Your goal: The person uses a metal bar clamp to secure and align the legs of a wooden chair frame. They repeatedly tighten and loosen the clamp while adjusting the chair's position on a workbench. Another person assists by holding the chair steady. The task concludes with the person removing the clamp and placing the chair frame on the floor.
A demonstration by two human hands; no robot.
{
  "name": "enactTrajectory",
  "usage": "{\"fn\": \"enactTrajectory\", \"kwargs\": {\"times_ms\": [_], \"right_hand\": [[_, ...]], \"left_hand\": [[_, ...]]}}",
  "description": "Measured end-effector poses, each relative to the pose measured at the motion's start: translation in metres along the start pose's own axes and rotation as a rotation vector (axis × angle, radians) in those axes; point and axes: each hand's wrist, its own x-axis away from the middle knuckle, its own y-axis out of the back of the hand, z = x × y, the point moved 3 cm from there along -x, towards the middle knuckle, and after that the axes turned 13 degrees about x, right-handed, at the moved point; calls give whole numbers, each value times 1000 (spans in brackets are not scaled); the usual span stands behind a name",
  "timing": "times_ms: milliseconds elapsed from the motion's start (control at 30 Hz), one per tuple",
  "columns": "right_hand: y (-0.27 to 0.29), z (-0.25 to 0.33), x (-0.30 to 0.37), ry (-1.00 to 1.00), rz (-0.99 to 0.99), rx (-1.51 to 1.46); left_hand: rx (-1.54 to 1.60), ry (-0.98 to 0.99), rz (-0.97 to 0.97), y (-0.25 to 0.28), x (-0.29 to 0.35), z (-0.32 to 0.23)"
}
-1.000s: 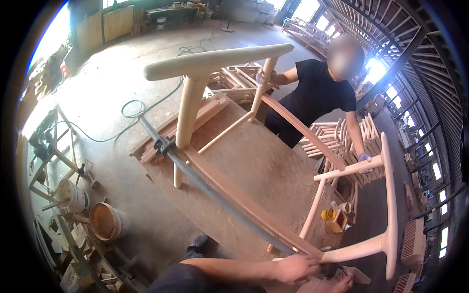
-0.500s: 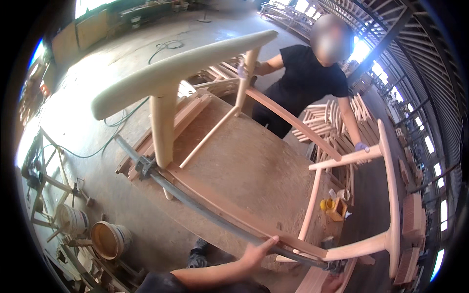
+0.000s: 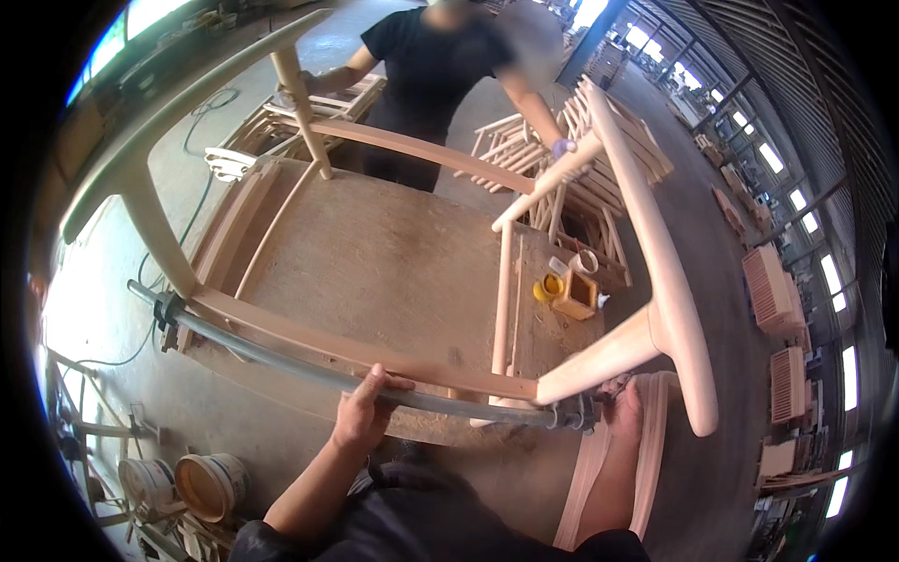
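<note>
**Left grip (image 3: 367,407) closed round a grey clamp bar (image 3: 449,406), right grip (image 3: 626,412) at its end**

At 7 o'clock, the left thumb points up toward 12 while the fingers wrap the bar; that forearm slants in from the lower edge. The right forearm rises nearly straight at 5 o'clock between pinkish boards (image 3: 648,459), its fingers curled by the clamp's end at 4 o'clock; whether they pinch it, I cannot tell. The bar runs from 9 o'clock along the near rail of a wooden frame (image 3: 655,253), over a worktop (image 3: 375,253). A person in black (image 3: 431,94) at 12 has hands on the frame at 11 and 1.
</note>
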Motion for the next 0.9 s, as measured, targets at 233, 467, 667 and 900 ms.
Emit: {"fn": "enactTrajectory", "kwargs": {"times_ms": [233, 467, 667, 900], "right_hand": [[-27, 4, 91, 104, 29, 100], [-26, -24, 128, -180, 120, 419], [0, -59, 152, -482, 246, 1189], [-192, -15, 192, 391, 593, 1216]], "left_hand": [[44, -198, 105, 4, 31, 7], [-75, -348, 237, -5, 108, 4], [-121, -299, 567, -42, 161, -14], [-349, -277, 604, -41, 198, -25]]}}
